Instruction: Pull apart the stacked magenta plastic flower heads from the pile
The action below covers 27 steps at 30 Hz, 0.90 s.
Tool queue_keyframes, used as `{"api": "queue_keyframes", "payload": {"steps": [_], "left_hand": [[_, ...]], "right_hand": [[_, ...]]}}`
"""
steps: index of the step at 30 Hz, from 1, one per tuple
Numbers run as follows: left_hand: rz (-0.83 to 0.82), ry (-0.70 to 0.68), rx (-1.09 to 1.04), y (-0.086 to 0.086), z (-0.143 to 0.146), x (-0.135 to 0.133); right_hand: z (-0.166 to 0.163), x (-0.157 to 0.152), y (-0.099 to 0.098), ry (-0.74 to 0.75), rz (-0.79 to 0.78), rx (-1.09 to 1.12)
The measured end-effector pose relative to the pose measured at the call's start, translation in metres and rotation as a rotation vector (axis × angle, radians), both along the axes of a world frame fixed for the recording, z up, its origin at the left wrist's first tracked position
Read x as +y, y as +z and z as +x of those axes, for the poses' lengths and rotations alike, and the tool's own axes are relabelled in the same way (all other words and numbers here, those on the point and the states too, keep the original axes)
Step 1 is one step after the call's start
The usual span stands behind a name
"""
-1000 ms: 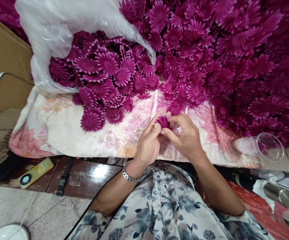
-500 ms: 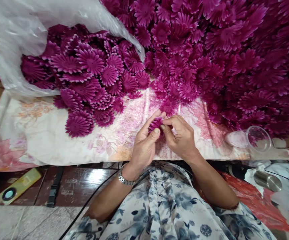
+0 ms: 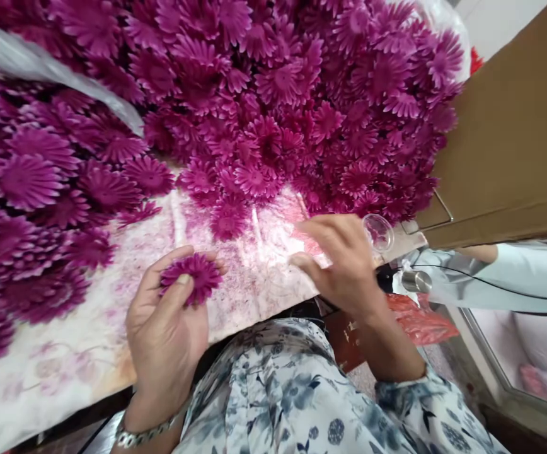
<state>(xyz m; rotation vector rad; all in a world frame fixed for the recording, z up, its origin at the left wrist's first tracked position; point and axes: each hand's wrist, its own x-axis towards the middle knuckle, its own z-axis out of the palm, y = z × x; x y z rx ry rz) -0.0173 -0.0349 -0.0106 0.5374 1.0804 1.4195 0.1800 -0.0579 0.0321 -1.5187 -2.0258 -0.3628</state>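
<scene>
My left hand holds a magenta fabric flower between thumb and fingers, just above a stained floral cloth. My right hand hovers to the right with fingers loosely spread and blurred, holding nothing that I can see, close to a small clear plastic cup lying at the cloth's edge. A big heap of the same magenta flowers covers the cloth behind both hands.
More flowers spill from a clear plastic bag at the left. A brown cardboard box stands at the right. A metal cylinder, a red bag and another person's pale sleeve lie right of my right hand.
Both hands worked one flower together before. Now they have come apart: the left keeps the flower, the right has moved right toward the cup. The view has swung right.
</scene>
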Motion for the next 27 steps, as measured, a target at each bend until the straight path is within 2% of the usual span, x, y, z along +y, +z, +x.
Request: {"api": "queue_keyframes", "payload": {"steps": [1,4,7,11,15,18,20,22,24,27], "left_hand": [[-0.006,0.002,0.007,0.000,-0.001,0.000],[-0.031,-0.002,0.021,-0.001,-0.004,-0.001],[-0.035,-0.011,0.042,-0.003,-0.003,-0.001],[-0.064,-0.041,0.059,-0.001,0.000,-0.003],[-0.057,-0.037,0.037,-0.002,0.000,-0.003],[-0.041,-0.014,0.010,-0.002,0.000,-0.003],[-0.035,-0.017,-0.032,-0.002,-0.001,-0.004],[-0.052,-0.077,-0.081,-0.002,-0.001,-0.004],[-0.066,-0.104,-0.140,-0.003,-0.003,-0.004],[-0.087,-0.173,-0.210,-0.006,-0.006,-0.005]], "right_hand": [[0.019,-0.009,0.007,-0.099,-0.003,-0.072],[0.068,-0.034,0.015,-0.337,-0.147,-0.289],[0.092,-0.047,0.008,-0.387,-0.298,-0.387],[0.097,-0.043,-0.004,-0.365,-0.404,-0.348],[0.103,-0.039,-0.003,-0.312,-0.403,-0.297],[0.110,-0.044,0.010,-0.253,-0.324,-0.208],[0.110,-0.048,0.018,-0.242,-0.177,-0.101],[0.103,-0.048,0.021,-0.258,-0.026,-0.001],[0.085,-0.043,0.017,-0.244,0.037,0.094],[0.044,-0.029,-0.001,-0.010,-0.046,0.280]]}}
